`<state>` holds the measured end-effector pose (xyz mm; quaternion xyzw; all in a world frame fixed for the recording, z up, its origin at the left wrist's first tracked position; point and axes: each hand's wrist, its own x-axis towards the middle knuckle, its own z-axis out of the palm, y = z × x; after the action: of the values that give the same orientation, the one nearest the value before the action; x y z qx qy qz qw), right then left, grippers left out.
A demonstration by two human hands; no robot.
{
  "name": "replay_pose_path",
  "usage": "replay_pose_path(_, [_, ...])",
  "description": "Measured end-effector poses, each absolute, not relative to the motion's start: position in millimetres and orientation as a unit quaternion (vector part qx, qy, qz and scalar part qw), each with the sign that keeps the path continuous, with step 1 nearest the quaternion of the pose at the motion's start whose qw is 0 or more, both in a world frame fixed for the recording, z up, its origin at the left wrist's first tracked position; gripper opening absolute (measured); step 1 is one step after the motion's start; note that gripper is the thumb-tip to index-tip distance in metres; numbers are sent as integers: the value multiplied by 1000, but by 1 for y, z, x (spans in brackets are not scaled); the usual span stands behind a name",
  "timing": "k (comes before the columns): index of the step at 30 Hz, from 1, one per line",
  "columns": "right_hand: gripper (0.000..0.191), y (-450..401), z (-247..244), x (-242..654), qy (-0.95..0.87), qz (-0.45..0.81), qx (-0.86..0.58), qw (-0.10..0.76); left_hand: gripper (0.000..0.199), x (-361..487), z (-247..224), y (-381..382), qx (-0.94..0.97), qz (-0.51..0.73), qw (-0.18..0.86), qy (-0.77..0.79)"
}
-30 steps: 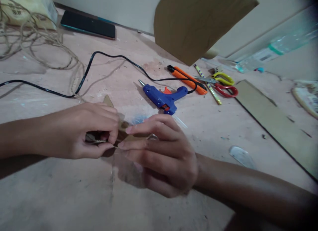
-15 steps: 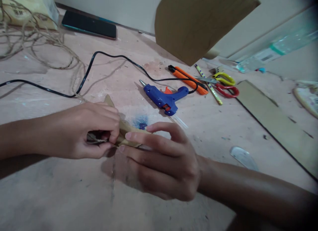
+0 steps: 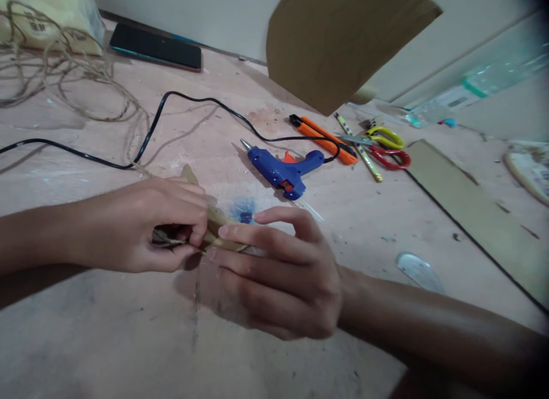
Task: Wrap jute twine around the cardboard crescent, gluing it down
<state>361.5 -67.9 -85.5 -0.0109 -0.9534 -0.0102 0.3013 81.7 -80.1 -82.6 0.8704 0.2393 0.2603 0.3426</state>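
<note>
Between my hands is a small brown cardboard piece [image 3: 217, 227], mostly covered by my fingers. My left hand [image 3: 167, 224] is closed, thumb and forefinger pinching twine [image 3: 171, 240] against the cardboard's near edge. From behind this hand the strand runs up to a loose heap of jute twine [image 3: 86, 93] at the far left. Fingers of my right hand [image 3: 291, 273] grip the cardboard's right end, forefinger on top and another finger at the near side. Just beyond lies a blue glue gun [image 3: 285, 170], its nozzle pointing up and left.
A black cord [image 3: 206, 97] crosses the table. Right of the glue gun lie an orange cutter [image 3: 328, 140], a patterned pencil [image 3: 360, 150], scissors [image 3: 388, 156] and a long cardboard strip [image 3: 472, 210]. Behind stand a large cardboard sheet [image 3: 338, 44], a phone [image 3: 156, 46] and a plastic bottle [image 3: 480, 87].
Both hands keep their hold on the cardboard and the twine, almost unmoved. The right hand has tilted very slightly upward, and the view has shifted a little.
</note>
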Motion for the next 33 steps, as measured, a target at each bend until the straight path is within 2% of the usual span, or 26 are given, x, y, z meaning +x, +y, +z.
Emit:
replay_pose_path(7, [28,-69,-84,363,-959,-15,6,283,17,82,-82,-81,870,257,344,241])
replay_pose_path(14, [19,-68,-78,369,-951,43,-67,299,17,81,-83,-81,871,254,344,242])
replay_pose_path(20, [36,-68,-85,361,-952,26,-37,302,17,82,-84,-80,868,261,347,240])
replay_pose_path(23, [37,-70,-86,359,-959,26,-24,281,17,82,-84,-81,871,260,343,238])
replay_pose_path(30, [44,-75,-84,365,-956,17,-47,290,18,82,-84,-81,870,255,345,244])
replay_pose_path(33, [40,-77,-83,368,-957,29,-56,283,19,82,-83,-81,869,254,347,246])
